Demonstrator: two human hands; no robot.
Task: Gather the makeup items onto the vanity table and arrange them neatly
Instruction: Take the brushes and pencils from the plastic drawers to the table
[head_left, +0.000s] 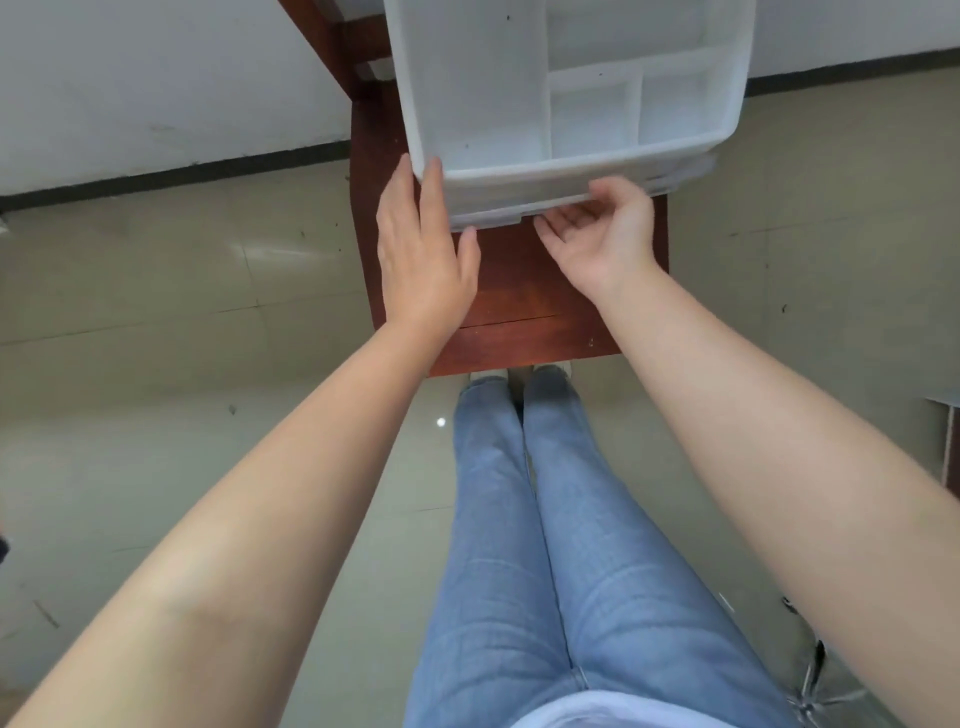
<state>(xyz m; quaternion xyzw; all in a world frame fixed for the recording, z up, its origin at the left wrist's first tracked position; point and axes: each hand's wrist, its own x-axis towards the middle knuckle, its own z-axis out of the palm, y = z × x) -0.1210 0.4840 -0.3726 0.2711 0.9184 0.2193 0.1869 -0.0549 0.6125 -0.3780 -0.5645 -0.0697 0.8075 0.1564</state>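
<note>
at upper centre both hands set the empty white compartment organizer (488, 104) on the wooden table (524, 296). left hand (423, 249) flat, fingers together against its corner; right hand (602, 234) loosely curled under the front lip. next, judged: fetch makeup.

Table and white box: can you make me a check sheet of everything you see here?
Surface: reddish-brown wooden table, its near part bare.
Job's things: white plastic organizer with several compartments, all looking empty; no makeup items seen.
Clutter: nothing seen on the table.
Hands: left hand lies flat against the organizer's near left corner; right hand is palm-up with fingers curled under its front edge.
Cables: nothing seen.
Surroundings: glossy beige tiled floor, white wall with a dark baseboard, the person's blue jeans below.
</note>
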